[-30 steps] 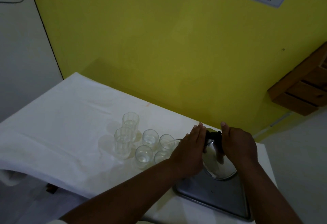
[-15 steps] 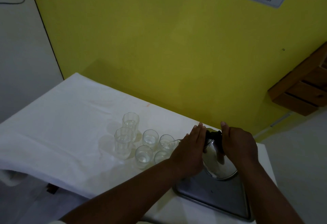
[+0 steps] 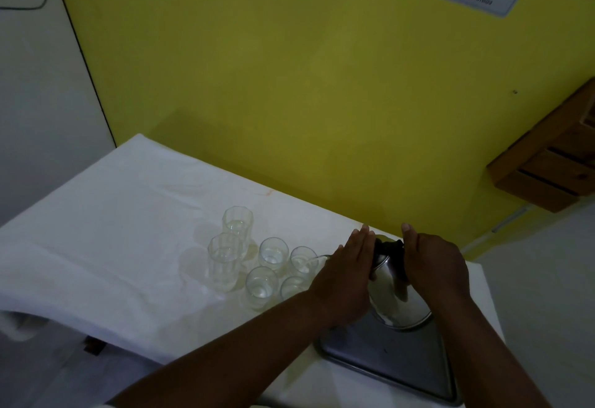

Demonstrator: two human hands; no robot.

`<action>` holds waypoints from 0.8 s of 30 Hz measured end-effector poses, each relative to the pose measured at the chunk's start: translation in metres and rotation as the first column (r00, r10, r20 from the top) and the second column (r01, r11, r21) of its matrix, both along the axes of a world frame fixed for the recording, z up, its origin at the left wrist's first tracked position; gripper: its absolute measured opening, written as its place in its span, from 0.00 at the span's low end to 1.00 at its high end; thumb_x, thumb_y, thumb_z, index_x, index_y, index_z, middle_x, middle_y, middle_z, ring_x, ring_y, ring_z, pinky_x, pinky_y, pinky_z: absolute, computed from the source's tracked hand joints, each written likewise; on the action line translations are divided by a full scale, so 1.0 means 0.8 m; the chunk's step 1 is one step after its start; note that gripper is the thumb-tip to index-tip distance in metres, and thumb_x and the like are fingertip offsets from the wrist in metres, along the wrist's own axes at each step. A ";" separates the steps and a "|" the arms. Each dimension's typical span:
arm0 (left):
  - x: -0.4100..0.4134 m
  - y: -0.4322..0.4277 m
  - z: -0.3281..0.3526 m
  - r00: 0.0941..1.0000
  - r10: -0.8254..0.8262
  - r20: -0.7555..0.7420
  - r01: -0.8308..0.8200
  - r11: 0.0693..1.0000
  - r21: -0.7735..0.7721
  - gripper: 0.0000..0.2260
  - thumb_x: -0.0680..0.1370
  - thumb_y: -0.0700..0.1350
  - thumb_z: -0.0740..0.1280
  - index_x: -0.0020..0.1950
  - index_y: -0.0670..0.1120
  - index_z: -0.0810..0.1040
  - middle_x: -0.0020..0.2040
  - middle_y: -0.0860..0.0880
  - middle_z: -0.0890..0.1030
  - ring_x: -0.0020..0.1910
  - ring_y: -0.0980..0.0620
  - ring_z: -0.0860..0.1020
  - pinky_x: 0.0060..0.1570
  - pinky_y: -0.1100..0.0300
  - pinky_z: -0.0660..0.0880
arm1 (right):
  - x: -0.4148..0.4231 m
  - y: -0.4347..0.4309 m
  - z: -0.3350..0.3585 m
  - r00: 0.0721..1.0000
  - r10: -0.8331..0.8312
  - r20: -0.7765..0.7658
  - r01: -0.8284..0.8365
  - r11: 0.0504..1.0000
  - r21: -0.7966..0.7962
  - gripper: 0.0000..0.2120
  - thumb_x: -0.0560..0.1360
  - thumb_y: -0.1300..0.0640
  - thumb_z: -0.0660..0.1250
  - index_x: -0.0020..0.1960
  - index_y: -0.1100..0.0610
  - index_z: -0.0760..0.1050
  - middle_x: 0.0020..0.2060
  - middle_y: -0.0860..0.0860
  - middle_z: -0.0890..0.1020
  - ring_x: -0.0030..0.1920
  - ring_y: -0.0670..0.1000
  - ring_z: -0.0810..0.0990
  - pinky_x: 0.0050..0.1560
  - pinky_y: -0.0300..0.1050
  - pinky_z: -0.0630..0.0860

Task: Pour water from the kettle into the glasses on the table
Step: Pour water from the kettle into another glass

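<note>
Both hands (image 3: 391,274) steady tilted kettle (image 3: 397,291).

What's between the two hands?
The steel kettle: left hand and right hand flank it, its black lid knob between them, head view.

The steel kettle (image 3: 397,295) is tilting left, its spout reaching over the nearest small glass (image 3: 302,261). Six clear glasses are standing clustered on the white-clothed table (image 3: 106,230): two tall faceted ones (image 3: 224,261) leftward, four short. Each seems to be holding some water.
</note>
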State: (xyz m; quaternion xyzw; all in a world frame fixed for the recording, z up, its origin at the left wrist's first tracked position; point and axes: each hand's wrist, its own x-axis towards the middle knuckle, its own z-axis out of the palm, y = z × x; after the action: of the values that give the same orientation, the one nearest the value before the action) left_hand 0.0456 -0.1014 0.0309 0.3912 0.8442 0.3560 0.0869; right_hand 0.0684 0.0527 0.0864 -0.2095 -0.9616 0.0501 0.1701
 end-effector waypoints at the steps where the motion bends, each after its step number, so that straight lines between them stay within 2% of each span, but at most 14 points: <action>1: 0.000 0.001 0.000 1.000 -0.001 0.002 0.001 1.000 -0.001 0.41 0.73 0.38 0.64 0.77 0.42 0.40 0.79 0.44 0.39 0.77 0.48 0.39 0.76 0.49 0.47 | 0.000 0.000 0.000 1.000 -0.005 -0.001 0.005 1.000 -0.006 0.28 0.80 0.45 0.47 0.28 0.56 0.71 0.33 0.61 0.82 0.38 0.61 0.80 0.37 0.44 0.65; 7: 0.001 0.001 0.001 1.000 0.001 0.010 -0.001 1.000 0.004 0.40 0.74 0.38 0.63 0.77 0.42 0.40 0.79 0.45 0.39 0.77 0.48 0.39 0.76 0.49 0.47 | 0.000 0.003 -0.004 1.000 -0.016 -0.009 0.016 1.000 0.006 0.30 0.79 0.44 0.46 0.32 0.59 0.76 0.33 0.60 0.82 0.38 0.60 0.79 0.36 0.44 0.66; 11: 0.001 0.002 0.003 1.000 -0.002 0.011 0.002 1.000 -0.003 0.40 0.74 0.38 0.64 0.77 0.42 0.40 0.79 0.44 0.39 0.77 0.48 0.39 0.76 0.48 0.48 | 0.003 0.002 -0.002 1.000 -0.005 -0.018 0.005 1.000 -0.016 0.27 0.80 0.44 0.47 0.27 0.54 0.69 0.32 0.59 0.81 0.33 0.57 0.74 0.35 0.43 0.64; 16: 0.003 0.002 0.001 1.000 0.005 0.013 -0.005 1.000 -0.007 0.40 0.74 0.38 0.64 0.77 0.42 0.40 0.79 0.45 0.38 0.77 0.48 0.39 0.76 0.48 0.48 | 0.003 0.002 -0.002 1.000 -0.020 0.016 0.021 0.999 -0.043 0.27 0.79 0.43 0.45 0.27 0.53 0.67 0.27 0.53 0.73 0.37 0.60 0.79 0.36 0.44 0.66; 20: 0.003 0.001 0.002 1.000 0.001 0.021 0.000 1.000 -0.011 0.40 0.74 0.38 0.64 0.77 0.43 0.40 0.79 0.46 0.38 0.77 0.48 0.39 0.76 0.47 0.48 | 0.005 0.002 -0.002 1.000 -0.011 -0.024 0.010 0.999 -0.043 0.27 0.80 0.44 0.46 0.30 0.56 0.71 0.33 0.58 0.80 0.39 0.60 0.79 0.37 0.44 0.65; 24: 0.003 0.006 0.003 0.999 0.003 -0.041 -0.003 1.000 -0.010 0.40 0.73 0.36 0.63 0.77 0.44 0.41 0.79 0.46 0.40 0.77 0.48 0.39 0.76 0.45 0.49 | 0.011 0.006 -0.005 0.998 -0.030 -0.047 0.026 0.995 -0.096 0.29 0.80 0.46 0.47 0.30 0.58 0.73 0.33 0.60 0.81 0.37 0.60 0.78 0.36 0.44 0.65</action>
State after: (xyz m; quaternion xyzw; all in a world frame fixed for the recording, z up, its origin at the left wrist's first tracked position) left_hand 0.0482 -0.0968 0.0330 0.3968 0.8482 0.3437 0.0712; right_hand 0.0776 0.0574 0.0821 -0.2296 -0.9506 0.0984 0.1840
